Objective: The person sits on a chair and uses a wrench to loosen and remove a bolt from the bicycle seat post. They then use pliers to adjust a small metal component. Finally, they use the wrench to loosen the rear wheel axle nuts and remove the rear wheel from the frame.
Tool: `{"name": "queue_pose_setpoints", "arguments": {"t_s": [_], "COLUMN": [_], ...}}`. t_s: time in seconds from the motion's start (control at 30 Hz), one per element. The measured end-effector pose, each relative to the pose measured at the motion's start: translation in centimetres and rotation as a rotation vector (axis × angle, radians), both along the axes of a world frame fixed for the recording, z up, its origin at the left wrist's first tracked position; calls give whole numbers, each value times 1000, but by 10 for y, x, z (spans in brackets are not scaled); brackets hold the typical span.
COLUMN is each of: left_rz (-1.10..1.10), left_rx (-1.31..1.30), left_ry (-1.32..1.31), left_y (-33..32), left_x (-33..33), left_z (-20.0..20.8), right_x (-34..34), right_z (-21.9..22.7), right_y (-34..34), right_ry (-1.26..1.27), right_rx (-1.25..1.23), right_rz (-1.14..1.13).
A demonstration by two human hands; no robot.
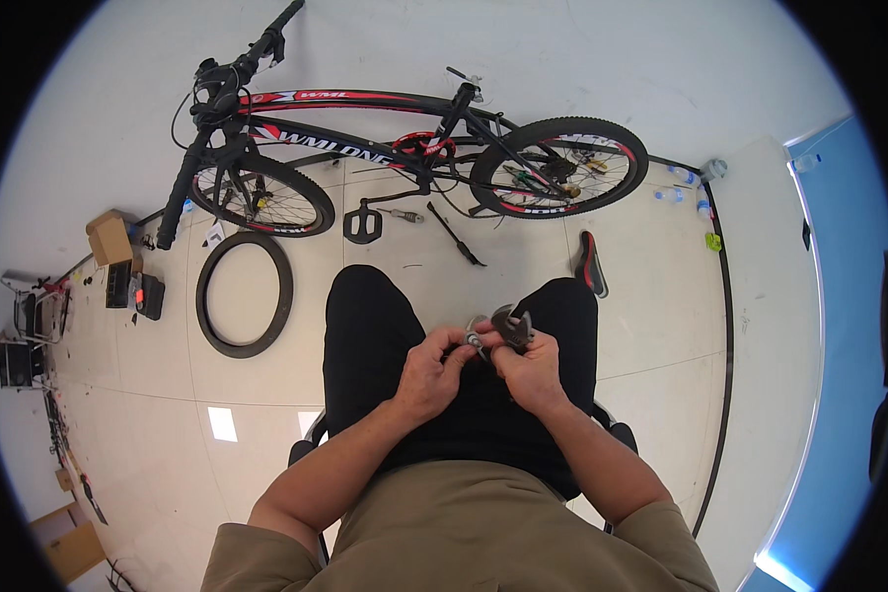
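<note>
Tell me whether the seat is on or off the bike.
Off: the seat lies on the floor, apart from the bike, whose frame has no seat on top.

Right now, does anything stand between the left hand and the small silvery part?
Nothing visible does: the left hand already grips the silvery part. The right hand holds a dark metal tool just to its right.

left hand (432, 377): pinches metal part (473, 339) | right hand (533, 373): holds grey tool (509, 328)

We can pass over the glossy cream-tiled floor (158, 474), lower left; the black-and-red metal bicycle (426, 146) bars upper centre.
</note>
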State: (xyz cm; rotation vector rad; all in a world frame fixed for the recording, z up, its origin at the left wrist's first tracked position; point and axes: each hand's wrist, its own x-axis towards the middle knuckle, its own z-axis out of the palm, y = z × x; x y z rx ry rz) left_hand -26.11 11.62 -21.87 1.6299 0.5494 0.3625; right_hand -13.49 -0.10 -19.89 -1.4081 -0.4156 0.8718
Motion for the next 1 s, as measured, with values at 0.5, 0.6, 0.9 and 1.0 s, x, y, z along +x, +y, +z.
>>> {"name": "queue_pose_setpoints", "arguments": {"t_s": [0.5,0.6,0.9,1.0], "left_rz": [17,15,-67,-99], "left_rx": [-43,-61,-36,-114], "left_ry": [16,-4,-1,-74], "left_y": [0,-1,2,4], "left_x": [-1,-1,-3,-2], "left_z": [-6,-9,-6,-2], "right_x": [13,9,1,3], "right_z": [0,2,9,3], "right_y": [-3,-4,1,-3], "right_ry": [90,-22,-153,-178], "right_rx": [-26,-18,-64,-84], "right_rz": [-6,81,133,142]}}
